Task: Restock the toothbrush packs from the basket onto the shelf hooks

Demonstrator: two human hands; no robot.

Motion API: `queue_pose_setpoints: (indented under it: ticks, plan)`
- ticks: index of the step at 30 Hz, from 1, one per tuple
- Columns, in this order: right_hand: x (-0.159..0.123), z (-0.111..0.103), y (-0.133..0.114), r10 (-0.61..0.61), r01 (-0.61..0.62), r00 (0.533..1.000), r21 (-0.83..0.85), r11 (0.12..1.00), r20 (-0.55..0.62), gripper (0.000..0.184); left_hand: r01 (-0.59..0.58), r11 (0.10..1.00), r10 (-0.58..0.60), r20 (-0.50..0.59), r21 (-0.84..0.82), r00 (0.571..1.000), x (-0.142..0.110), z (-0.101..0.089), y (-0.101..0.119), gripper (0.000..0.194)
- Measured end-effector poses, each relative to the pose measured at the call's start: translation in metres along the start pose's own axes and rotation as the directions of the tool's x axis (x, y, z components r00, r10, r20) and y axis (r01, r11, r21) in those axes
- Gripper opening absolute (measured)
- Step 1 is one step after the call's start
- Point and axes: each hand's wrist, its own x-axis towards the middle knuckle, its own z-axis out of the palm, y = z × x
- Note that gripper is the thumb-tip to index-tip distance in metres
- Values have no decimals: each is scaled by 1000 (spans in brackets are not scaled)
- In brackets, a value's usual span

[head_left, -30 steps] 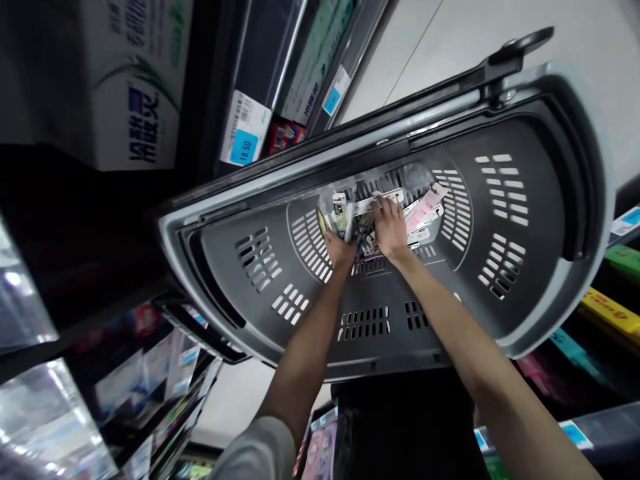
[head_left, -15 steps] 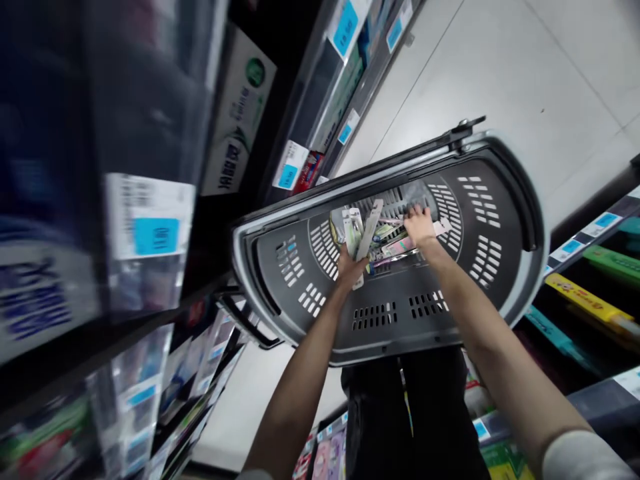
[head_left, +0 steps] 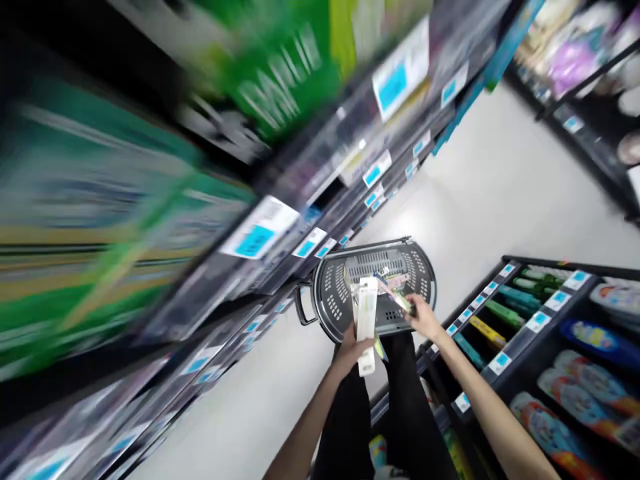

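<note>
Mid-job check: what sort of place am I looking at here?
Most likely a shop aisle, perhaps in a supermarket: shelves stocked with packaged goods, blue-and-white price tags along their edges, and a basket with slim packs in it.

The basket (head_left: 334, 288) looks like matt grey plastic, smooth between its slots, with a faint sheen along the rim. Across its near edge, the white pack (head_left: 367, 320) is smooth, card or plastic, too blurred to tell; so is the slim pack (head_left: 395, 294). The floor (head_left: 470, 193) is smooth, softly glossy. Shelf strips (head_left: 327, 143) shine like plastic behind papery price labels (head_left: 261, 229). The trousers (head_left: 345, 410) are matt black cloth.
</note>
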Motion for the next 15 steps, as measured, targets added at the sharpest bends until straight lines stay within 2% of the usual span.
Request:
queue_pose_setpoints:
  ticks: [3, 5, 7, 9, 11, 15]
  plan:
    - [-51, -38, -62, -17, 24, 998, 106, 994, -65, 33, -25, 999, 30, 100, -45, 995, -89, 9, 33, 47]
    - [-81, -61, -102, 49, -12, 989, 253, 967, -140, 33, -32, 996, 45, 158, -81, 986, -144, 10, 43, 48]
    - [-108, -82, -140, 138, -40, 969, 425, 904, -203, 39, -54, 994, 72, 183, -99, 981, -194, 7, 46, 48]
    - [-131, -100, -174, 171, -23, 961, 553, 833, -218, 44, -83, 991, 99, 163, -105, 982, -238, 2, 44, 47]
    - [-151, -113, -204, 146, 7, 971, 638, 770, -187, 42, -116, 986, 130, 110, -123, 985, -275, -6, 42, 49]
    - [-194, -124, -255, 136, -50, 989, 754, 655, -53, 45, -179, 975, 178, -23, -133, 984, -330, -24, 41, 54]
